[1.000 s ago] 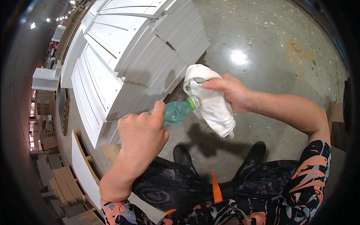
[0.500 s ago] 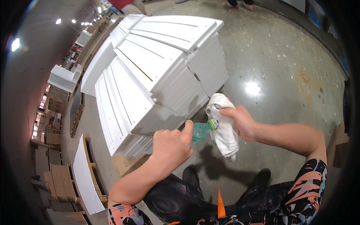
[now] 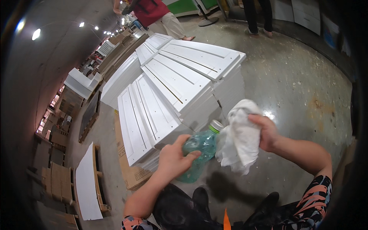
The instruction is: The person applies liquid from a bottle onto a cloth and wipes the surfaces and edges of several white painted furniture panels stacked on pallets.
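At frame centre our left hand (image 3: 174, 157) grips the bottle (image 3: 197, 151), its long axis tilting up-right, cap touching the cloth (image 3: 239, 140) bunched in our right hand's (image 3: 266, 132) closed fingers just right.

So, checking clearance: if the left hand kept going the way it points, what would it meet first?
Probably the white rag in the right hand, beyond the bottle that the left hand grips; depth is unclear.

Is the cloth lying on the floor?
No, the right hand holds the white cloth up in the air beside the green bottle gripped by the left hand.
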Motion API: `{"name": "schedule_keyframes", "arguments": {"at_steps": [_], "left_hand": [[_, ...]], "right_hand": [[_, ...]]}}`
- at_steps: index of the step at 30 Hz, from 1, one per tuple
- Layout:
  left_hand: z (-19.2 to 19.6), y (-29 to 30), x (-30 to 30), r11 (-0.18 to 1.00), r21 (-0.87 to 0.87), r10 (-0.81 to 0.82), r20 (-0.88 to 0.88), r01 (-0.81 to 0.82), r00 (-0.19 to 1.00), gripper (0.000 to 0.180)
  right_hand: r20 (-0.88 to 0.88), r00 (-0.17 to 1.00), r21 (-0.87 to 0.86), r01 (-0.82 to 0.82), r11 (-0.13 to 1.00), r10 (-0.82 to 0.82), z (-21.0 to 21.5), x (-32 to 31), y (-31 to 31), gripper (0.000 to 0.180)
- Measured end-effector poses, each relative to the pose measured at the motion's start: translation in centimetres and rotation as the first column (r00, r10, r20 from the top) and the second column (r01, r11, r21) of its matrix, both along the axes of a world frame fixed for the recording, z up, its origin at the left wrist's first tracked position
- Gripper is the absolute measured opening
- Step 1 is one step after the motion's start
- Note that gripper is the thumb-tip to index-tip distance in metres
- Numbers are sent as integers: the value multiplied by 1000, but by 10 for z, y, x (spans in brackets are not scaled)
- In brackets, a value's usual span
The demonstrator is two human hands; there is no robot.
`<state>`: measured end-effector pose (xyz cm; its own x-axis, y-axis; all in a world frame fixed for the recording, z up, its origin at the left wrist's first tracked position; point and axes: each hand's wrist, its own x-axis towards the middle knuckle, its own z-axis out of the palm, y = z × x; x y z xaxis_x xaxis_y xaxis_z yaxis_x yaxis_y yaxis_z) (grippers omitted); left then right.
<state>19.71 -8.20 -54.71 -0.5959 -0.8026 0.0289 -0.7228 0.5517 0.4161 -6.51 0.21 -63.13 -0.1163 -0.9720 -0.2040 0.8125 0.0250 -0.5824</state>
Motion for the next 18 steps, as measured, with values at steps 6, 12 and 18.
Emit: {"name": "schedule_keyframes", "arguments": {"at_steps": [6, 12, 18], "left_hand": [[22, 47, 31, 941, 303, 332, -744, -150, 580, 47], [5, 47, 59, 961, 249, 277, -881, -123, 383, 48], [8, 50, 49, 972, 185, 224, -912, -144, 344, 50]], "right_hand": [[-255, 917, -148, 276, 950, -306, 31, -31, -7, 42], [-668, 551, -272, 446, 853, -501, -55, 55, -90, 46], [-717, -137, -695, 218, 685, -683, -96, 175, -123, 52]]}}
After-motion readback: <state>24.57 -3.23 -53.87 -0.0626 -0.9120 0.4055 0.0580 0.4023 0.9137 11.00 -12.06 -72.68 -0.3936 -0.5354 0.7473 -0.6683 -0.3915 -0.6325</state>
